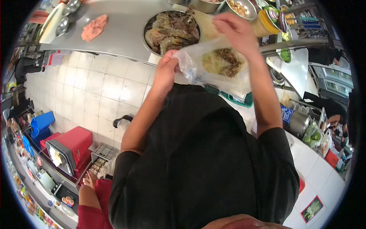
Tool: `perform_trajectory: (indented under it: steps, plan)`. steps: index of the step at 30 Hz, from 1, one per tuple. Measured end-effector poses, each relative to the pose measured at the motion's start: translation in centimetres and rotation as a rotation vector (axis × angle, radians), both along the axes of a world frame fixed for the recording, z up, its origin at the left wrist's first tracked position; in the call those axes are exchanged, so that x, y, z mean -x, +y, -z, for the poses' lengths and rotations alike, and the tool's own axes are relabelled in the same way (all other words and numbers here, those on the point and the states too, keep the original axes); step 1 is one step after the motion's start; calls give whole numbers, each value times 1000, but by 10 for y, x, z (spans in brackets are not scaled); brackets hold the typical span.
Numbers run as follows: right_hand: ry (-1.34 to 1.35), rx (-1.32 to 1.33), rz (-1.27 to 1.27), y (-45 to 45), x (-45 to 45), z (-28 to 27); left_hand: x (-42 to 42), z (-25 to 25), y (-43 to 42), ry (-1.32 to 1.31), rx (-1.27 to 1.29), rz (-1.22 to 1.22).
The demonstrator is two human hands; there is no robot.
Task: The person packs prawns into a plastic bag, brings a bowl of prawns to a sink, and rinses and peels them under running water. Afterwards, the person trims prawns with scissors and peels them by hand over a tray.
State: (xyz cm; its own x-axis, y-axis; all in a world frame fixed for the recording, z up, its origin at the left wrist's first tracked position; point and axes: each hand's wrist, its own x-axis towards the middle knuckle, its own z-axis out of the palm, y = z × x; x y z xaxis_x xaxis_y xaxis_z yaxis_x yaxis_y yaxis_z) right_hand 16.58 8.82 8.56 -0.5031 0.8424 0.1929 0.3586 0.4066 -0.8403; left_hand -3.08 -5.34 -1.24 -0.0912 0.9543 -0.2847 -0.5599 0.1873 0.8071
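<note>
A clear plastic bag [194, 65] hangs from my left hand [166, 68], whose fingers are closed on its edge. My right hand [237, 31] is raised at the bag's far side, blurred; whether its fingers grip the plastic is not clear. Through the bag show shrimp-like pieces [228, 63] on a pale board [206, 26]. Just beyond my left hand stands a round metal bowl [144, 36] filled with whole raw shrimp [173, 30].
A pink cloth [94, 28] lies on the steel counter [122, 23]. Metal bowls [244, 8] and a yellow-rimmed container [265, 23] stand beyond my right hand. Behind at lower left are a person in a red top [101, 202] and a red bin [78, 143].
</note>
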Motion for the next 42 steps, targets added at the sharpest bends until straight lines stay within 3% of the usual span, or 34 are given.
perform_trajectory:
  steps: [4, 7, 9, 12, 16, 19, 22, 25, 28, 34, 40, 42]
  plan:
    - [-336, 381, -316, -26, -79, 7, -7, -14, 13, -46, -40, 22]
    - [-687, 126, -140, -32, -106, 83, -20, -23, 20, -12, -85, 103]
    - [-777, 17, -89, -35, -135, 130, -29, -27, 21, 27, -95, 162]
    - [-841, -115, -36, -52, -158, 136, -32, -19, 18, 114, -78, 341]
    - [-843, -255, -67, -67, -171, 147, -49, -16, 18, 72, -78, 310]
    - [-964, -132, -120, -66, -165, 146, -58, -21, 20, 85, -89, 279]
    - [-927, 4, -77, -68, -166, 142, -57, -26, 17, 112, -86, 270]
    - [-661, -190, -66, -76, -160, 129, -56, -24, 14, 108, -58, 244]
    - [-581, -284, -173, -80, -154, 153, -57, -20, 11, 114, -60, 236]
    - [-659, -179, -198, -76, -153, 157, -53, -15, 6, 100, -48, 203]
    - [-189, 346, 110, -68, -163, 167, -51, -12, 8, 65, -27, 146]
    - [-135, 326, 130, -65, -169, 187, -53, -16, 8, 72, -5, 142]
